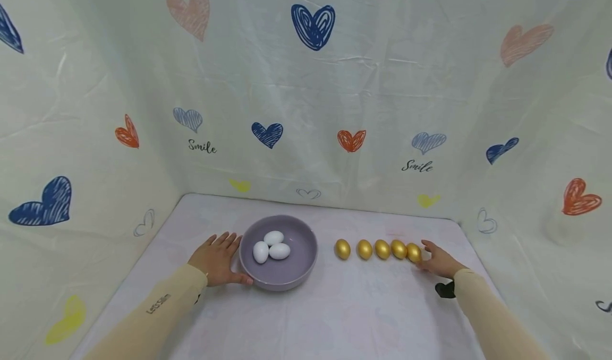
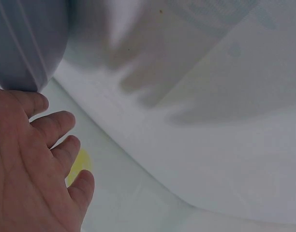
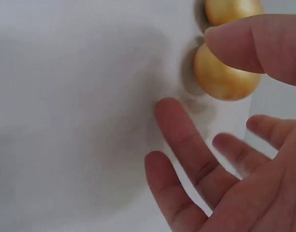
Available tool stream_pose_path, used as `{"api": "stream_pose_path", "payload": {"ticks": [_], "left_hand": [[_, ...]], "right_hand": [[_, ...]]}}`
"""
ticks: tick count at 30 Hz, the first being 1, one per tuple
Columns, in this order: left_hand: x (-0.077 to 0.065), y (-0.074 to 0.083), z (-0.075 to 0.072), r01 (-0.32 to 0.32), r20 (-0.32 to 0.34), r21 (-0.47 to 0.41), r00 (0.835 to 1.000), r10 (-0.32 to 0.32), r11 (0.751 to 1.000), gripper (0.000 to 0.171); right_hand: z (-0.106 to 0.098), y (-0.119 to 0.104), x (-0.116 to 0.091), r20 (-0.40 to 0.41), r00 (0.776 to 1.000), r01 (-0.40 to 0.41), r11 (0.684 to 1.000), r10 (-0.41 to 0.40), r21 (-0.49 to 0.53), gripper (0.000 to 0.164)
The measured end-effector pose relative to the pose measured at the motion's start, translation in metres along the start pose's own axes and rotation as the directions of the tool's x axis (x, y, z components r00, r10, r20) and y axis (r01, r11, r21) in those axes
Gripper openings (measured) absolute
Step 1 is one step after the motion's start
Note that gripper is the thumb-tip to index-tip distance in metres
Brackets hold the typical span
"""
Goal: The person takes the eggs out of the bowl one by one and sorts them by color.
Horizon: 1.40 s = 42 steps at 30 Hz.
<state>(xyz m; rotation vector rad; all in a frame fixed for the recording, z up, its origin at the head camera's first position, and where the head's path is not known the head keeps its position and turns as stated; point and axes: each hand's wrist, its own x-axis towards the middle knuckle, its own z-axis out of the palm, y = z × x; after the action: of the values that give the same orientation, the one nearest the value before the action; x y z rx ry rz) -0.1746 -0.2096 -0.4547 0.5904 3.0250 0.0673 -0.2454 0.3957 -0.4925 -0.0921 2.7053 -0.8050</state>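
Two cream sleeves reach over a pale desk from its near side, the left sleeve printed with small dark lettering, the right sleeve ending just beside a dark patch. At left, a person's left hand lies with fingers and thumb spread apart, touching the side of a round mauve bowl; the left wrist view shows a fingertip against the bowl's outer wall and the shadow of fingers on the desk. At right, the right hand is held with thumb and fingers parted beside the end gold egg of a row. In the right wrist view the thumb overlaps that egg, though whether it touches cannot be told.

Five gold eggs line the desk between the bowl and the right hand, the two at the right end close together and the leftmost set a little apart from its neighbor. Three white eggs sit clustered inside the bowl, left of its center, two nearer the person and one behind.

Beyond the desk's far edge, a pale, creased sheet hangs across the back, printed with blue, orange, pink and yellow hearts and, twice, the word "Smile". More hearts mark the sheeting at both sides.
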Motion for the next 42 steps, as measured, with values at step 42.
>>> {"api": "stream_pose_path", "payload": {"ticks": [42], "left_hand": [[0.000,0.002,-0.001,-0.002,-0.012,-0.013,1.000,0.002,1.000,0.123]], "right_hand": [[0.099,-0.273,0.010,0.167,0.775,0.615,0.788,-0.609,0.019,0.057]]}}
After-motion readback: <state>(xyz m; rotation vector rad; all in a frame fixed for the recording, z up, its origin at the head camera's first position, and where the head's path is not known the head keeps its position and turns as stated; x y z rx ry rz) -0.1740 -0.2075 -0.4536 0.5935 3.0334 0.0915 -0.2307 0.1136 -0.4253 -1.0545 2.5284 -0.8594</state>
